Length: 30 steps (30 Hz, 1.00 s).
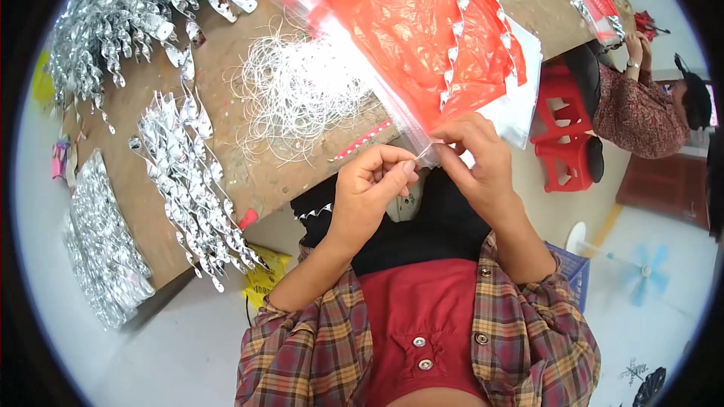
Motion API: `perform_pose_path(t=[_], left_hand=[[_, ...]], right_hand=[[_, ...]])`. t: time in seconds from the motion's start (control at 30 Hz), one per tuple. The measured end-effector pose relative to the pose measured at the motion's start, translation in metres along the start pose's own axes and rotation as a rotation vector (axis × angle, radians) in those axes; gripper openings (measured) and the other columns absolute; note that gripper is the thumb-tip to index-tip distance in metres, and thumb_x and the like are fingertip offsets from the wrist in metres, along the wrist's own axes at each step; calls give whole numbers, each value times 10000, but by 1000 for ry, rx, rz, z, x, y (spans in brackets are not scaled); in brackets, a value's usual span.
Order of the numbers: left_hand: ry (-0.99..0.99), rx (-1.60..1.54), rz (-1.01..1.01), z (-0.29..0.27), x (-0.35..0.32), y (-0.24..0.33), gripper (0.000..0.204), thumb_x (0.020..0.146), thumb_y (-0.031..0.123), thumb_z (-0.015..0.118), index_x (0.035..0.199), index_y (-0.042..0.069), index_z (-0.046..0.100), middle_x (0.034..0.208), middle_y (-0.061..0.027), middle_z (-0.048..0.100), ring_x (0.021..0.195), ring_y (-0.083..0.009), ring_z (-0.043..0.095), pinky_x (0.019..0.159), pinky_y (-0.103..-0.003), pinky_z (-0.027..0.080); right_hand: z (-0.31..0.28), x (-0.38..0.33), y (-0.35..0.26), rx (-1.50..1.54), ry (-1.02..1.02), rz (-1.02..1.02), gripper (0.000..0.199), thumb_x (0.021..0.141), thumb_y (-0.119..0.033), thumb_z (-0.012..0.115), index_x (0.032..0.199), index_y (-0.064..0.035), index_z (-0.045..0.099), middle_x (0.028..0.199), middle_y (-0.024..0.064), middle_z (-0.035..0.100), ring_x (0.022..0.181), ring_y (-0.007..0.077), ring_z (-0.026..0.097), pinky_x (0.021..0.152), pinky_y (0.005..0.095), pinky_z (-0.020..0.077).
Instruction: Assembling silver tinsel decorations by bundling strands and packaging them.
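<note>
While the brown worktable [302, 173] spreads beyond both hands, its far-left side carries heaps of silver foil spirals [181, 173], and a tangle of thin white threads [290, 94] lies just beyond the left hand. Directly above the right hand, a red plastic bag [422, 38] rests on clear sleeves, with one silver spiral strip [460, 38] draped across it. Between the hands, a fine white thread [424, 152] runs taut. Left hand [369, 188] is curled, thumb and forefinger pinched narrow on one thread end; right hand [475, 162] pinches the other end, fingertips nearly touching.
</note>
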State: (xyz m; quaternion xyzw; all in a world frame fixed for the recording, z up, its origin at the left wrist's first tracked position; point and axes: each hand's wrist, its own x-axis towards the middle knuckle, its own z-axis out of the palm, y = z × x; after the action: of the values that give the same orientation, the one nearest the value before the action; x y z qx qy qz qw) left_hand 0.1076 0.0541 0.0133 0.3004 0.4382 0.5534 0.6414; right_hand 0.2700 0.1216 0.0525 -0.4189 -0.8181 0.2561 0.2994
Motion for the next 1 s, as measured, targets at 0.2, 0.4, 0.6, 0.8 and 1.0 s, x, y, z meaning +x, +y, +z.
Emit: perform_pose_path(t=[0.2,0.4,0.6,0.8,1.0], left_hand=[[62,129,108,13,-21,4,120,878,69,567,943,-18,616,785,-32,620,666,-59,549,612,-192,446],[233,497,448,39,-60,1,85,845,12,588,909,-19,635,766,-34,609,647,-68,563,578,-192,446],[264,376,373,72,-96,-4,89,842,39,591,882,-29,632,772,-42,625,655,-73,577,583,-214,466],[185,321,390,92,-95,-8,135,886,48,566,979,-30,624,857,-67,641,726,-96,593,663,-212,489],[225,229,468,92,-87,-12,155,891,67,568,1001,-28,622,848,-57,635,705,-86,591,643,-208,492]], right_hand=[[-25,-10,-29,58,-69,-104,251,724,37,637,960,-48,641,776,60,575,690,175,536,618,282,427],[-23,-24,-23,-9,-104,-482,197,712,14,664,893,-58,635,772,61,597,696,230,554,660,299,421],[-35,-58,-17,87,23,-557,127,744,14,648,857,-37,626,796,57,631,751,188,595,675,292,436],[-46,-78,-17,1141,-207,148,68,832,-15,595,899,-9,597,936,50,599,873,123,558,807,266,428],[-39,-73,-9,1337,-296,238,62,833,-51,605,889,-28,595,945,38,556,921,127,526,875,270,381]])
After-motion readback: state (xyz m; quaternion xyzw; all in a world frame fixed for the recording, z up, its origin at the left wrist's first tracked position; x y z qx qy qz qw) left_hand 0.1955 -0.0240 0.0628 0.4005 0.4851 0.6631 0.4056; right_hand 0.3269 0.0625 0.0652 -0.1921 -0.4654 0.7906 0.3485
